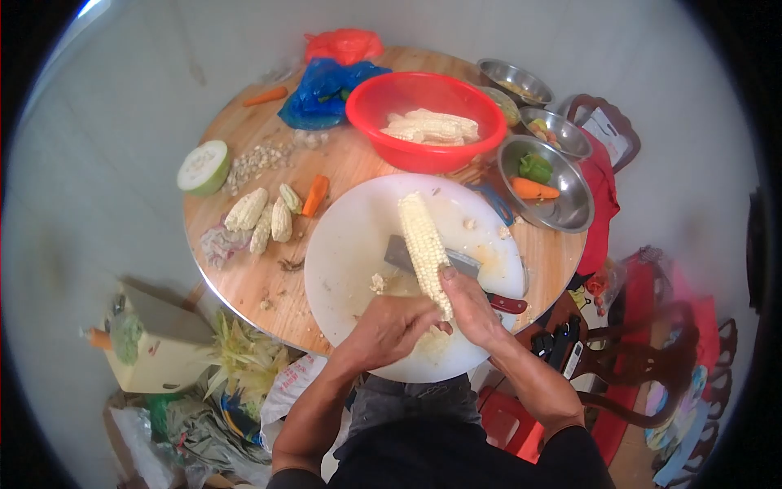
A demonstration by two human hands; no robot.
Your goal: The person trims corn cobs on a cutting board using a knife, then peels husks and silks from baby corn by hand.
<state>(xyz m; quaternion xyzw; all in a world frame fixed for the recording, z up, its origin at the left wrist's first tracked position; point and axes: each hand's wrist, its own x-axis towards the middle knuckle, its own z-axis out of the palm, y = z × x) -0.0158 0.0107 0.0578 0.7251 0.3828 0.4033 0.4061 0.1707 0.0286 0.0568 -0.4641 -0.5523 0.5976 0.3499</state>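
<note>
A pale ear of corn (422,244), stripped of its husk, is held tilted over a round white cutting board (342,244). My right hand (472,306) grips its lower part, thumb along the kernels. Curled closed, my left hand (395,326) has its fingers at the bottom end of the ear; part of that grip is hidden. Beneath the corn a cleaver (464,262) lies flat on the board, its red handle (507,303) pointing right. Small scraps (378,284) are on the board to the left of the ear.
A red basin (428,159) behind the board holds several ears of corn. Metal bowls stand right, one with a carrot (534,189) and green pepper (535,167). Left lie small corn ears (247,209), a carrot piece (315,196), a cut gourd (204,167) and a blue bag (314,98).
</note>
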